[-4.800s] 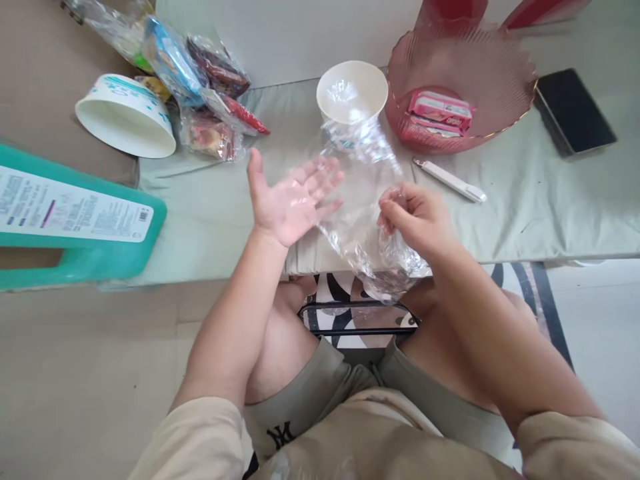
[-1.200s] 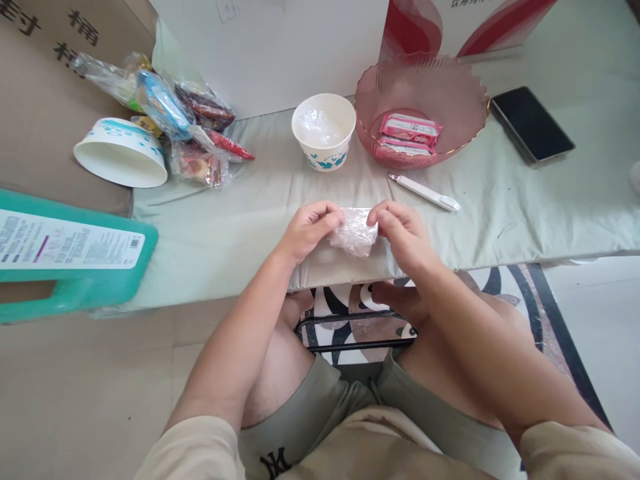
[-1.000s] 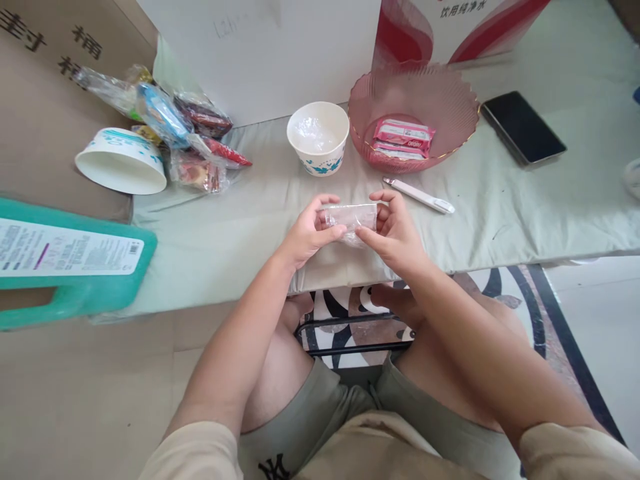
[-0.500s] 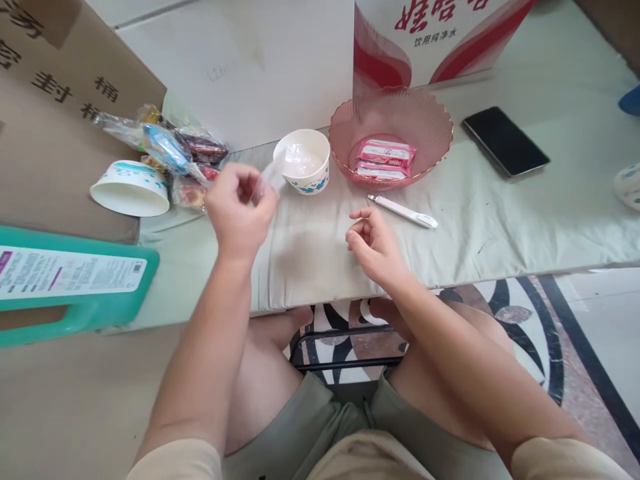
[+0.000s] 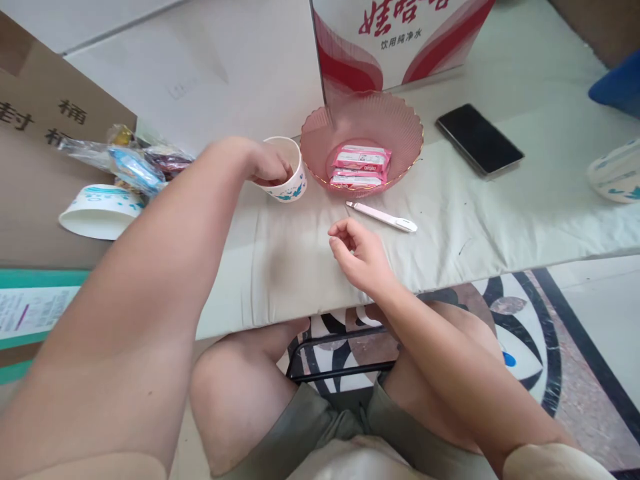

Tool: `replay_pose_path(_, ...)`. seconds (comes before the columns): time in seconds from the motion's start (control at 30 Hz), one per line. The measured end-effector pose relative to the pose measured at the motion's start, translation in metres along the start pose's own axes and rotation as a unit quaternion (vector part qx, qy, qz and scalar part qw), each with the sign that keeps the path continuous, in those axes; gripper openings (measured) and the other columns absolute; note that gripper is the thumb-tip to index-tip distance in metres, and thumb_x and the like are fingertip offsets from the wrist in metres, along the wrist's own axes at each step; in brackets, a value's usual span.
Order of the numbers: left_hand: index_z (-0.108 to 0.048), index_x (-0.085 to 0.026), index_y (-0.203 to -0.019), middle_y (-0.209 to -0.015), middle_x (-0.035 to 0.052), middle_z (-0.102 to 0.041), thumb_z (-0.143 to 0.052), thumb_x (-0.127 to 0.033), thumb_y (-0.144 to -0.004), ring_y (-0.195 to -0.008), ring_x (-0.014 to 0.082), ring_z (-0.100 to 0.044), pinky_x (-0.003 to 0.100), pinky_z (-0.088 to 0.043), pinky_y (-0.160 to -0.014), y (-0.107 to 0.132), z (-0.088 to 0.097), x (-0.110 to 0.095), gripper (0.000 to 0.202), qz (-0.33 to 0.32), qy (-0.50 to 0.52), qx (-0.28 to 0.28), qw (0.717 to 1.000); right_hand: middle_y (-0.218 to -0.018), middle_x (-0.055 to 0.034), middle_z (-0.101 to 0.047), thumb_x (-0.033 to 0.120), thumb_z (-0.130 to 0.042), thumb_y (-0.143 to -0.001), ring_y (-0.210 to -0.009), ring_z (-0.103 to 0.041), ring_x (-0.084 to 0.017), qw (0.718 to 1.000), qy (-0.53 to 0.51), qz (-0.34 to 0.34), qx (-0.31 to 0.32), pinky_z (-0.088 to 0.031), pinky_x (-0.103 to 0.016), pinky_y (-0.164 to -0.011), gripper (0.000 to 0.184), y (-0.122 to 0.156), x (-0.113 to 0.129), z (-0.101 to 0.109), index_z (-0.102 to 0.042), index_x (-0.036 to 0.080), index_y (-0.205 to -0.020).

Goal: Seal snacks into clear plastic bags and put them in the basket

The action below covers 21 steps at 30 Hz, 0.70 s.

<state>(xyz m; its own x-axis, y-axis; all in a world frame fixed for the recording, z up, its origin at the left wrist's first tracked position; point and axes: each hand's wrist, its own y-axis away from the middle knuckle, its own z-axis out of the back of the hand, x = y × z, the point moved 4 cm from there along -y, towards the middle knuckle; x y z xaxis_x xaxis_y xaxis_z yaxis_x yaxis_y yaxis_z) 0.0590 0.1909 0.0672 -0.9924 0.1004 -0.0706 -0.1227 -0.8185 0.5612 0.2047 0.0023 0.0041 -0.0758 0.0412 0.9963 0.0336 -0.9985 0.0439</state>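
My left hand [image 5: 267,163] reaches into a white paper cup [image 5: 290,192] with a blue leaf pattern. Its fingers are bunched together inside the rim, and the cup wall hides the tips, so what they pinch does not show. Over the cloth, my right hand [image 5: 357,253] hovers half curled, thumb and fingers apart, with nothing in it. Just beyond it lies a white utility knife [image 5: 383,217]. A pink ribbed glass bowl [image 5: 400,127] stands right of the cup and holds several pink-and-white snack packets [image 5: 363,160].
Wrapped snacks [image 5: 135,170] and a tipped paper cup [image 5: 103,207] lie at left near a cardboard box [image 5: 50,173]. A green container [image 5: 43,307] is at lower left. A phone [image 5: 480,140] lies right of the bowl; a red-and-white box [image 5: 395,43] stands behind it.
My left hand has moved from beside the cup into it, and the clear plastic piece it held is out of sight. My right hand stays nearly in place. The view has shifted slightly.
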Motion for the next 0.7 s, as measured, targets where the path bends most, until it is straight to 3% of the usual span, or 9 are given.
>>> replay_pose_path(0.13,-0.072,-0.018,-0.068,-0.062,-0.0002,-0.060,-0.061,0.002,-0.068,-0.070,0.0180,-0.062,0.038,-0.056,-0.080,0.008,0.007,-0.011,0.023,-0.012,0.019,-0.005,1.000,-0.071,0.0023,-0.057,0.032,-0.055,-0.086,-0.064,-0.052,-0.013,1.000,0.016,0.006,-0.002,-0.039,-0.030,-0.064,0.010,-0.003,0.000,0.003,-0.056,0.023,-0.088)
replay_pose_path(0.23,-0.074,-0.017,-0.077,-0.068,-0.0006,-0.066,-0.049,0.003,-0.077,-0.060,0.0106,-0.056,0.027,-0.051,-0.068,0.038,0.009,-0.009,0.031,-0.043,0.098,-0.113,0.988,-0.069,0.0030,-0.055,0.032,-0.055,-0.085,-0.062,-0.050,-0.013,1.000,0.020,0.009,-0.007,-0.039,-0.030,-0.063,0.010,-0.003,-0.001,0.005,-0.056,0.023,-0.087)
replay_pose_path(0.27,-0.073,-0.015,-0.077,-0.066,-0.0007,-0.064,-0.048,0.002,-0.079,-0.057,0.0091,-0.055,0.023,-0.046,-0.062,0.055,0.010,-0.002,0.030,-0.053,0.186,-0.244,0.950,-0.069,0.0030,-0.055,0.032,-0.055,-0.085,-0.061,-0.050,-0.013,1.000,0.022,0.009,-0.008,-0.039,-0.030,-0.062,0.009,-0.003,-0.001,0.005,-0.056,0.023,-0.087)
replay_pose_path(0.3,-0.074,-0.014,-0.083,-0.072,-0.0010,-0.068,-0.050,-0.001,-0.080,-0.059,0.0071,-0.057,0.020,-0.043,-0.059,0.074,0.005,0.005,0.027,-0.105,0.306,-0.338,0.884,-0.068,0.0031,-0.054,0.032,-0.055,-0.085,-0.060,-0.050,-0.013,1.000,0.027,0.009,-0.008,-0.038,-0.030,-0.062,0.009,-0.002,-0.001,0.005,-0.056,0.023,-0.086)
replay_pose_path(0.33,-0.071,-0.014,-0.079,-0.067,-0.0023,-0.066,-0.052,-0.001,-0.077,-0.054,0.0060,-0.055,0.019,-0.039,-0.054,0.091,-0.009,0.016,0.023,-0.130,0.410,-0.380,0.819,-0.067,0.0033,-0.054,0.032,-0.055,-0.085,-0.060,-0.049,-0.013,0.999,0.033,0.009,-0.007,-0.038,-0.030,-0.062,0.009,-0.001,-0.002,0.005,-0.056,0.023,-0.086)
replay_pose_path(0.4,-0.069,-0.016,-0.074,-0.057,-0.0034,-0.062,-0.056,-0.007,-0.077,-0.048,0.0057,-0.050,0.019,-0.033,-0.047,0.115,-0.050,0.036,0.016,-0.143,0.557,-0.375,0.727,-0.066,0.0033,-0.053,0.031,-0.055,-0.084,-0.058,-0.048,-0.013,0.999,0.050,0.013,-0.006,-0.037,-0.030,-0.060,0.009,0.003,-0.004,0.002,-0.057,0.023,-0.085)
replay_pose_path(0.53,-0.062,-0.019,-0.059,-0.050,-0.0026,-0.050,-0.066,-0.031,-0.074,-0.046,0.0064,-0.042,0.022,-0.027,-0.045,0.133,-0.134,0.057,0.020,-0.062,0.681,-0.264,0.680,-0.069,0.0020,-0.058,0.030,-0.057,-0.083,-0.059,-0.049,-0.013,0.994,0.100,0.035,-0.011,-0.038,-0.031,-0.061,0.008,0.015,-0.013,-0.009,-0.059,0.023,-0.086)
replay_pose_path(0.6,-0.054,-0.019,-0.054,-0.047,-0.0045,-0.040,-0.066,-0.034,-0.073,-0.044,0.0057,-0.035,0.023,-0.023,-0.045,0.134,-0.153,0.060,0.027,-0.052,0.715,-0.237,0.656,-0.069,0.0017,-0.059,0.029,-0.058,-0.082,-0.059,-0.050,-0.014,0.989,0.138,0.046,-0.010,-0.040,-0.031,-0.062,0.008,0.022,-0.016,-0.017,-0.059,0.023,-0.087)
replay_pose_path(0.7,-0.047,-0.020,-0.053,-0.048,-0.0056,-0.031,-0.062,-0.033,-0.075,-0.045,0.0056,-0.029,0.024,-0.020,-0.045,0.134,-0.156,0.070,0.030,-0.059,0.756,-0.222,0.613,-0.070,0.0011,-0.061,0.027,-0.058,-0.083,-0.060,-0.052,-0.015,0.980,0.185,0.067,-0.005,-0.042,-0.032,-0.063,0.007,0.027,-0.014,-0.033,-0.059,0.023,-0.088)
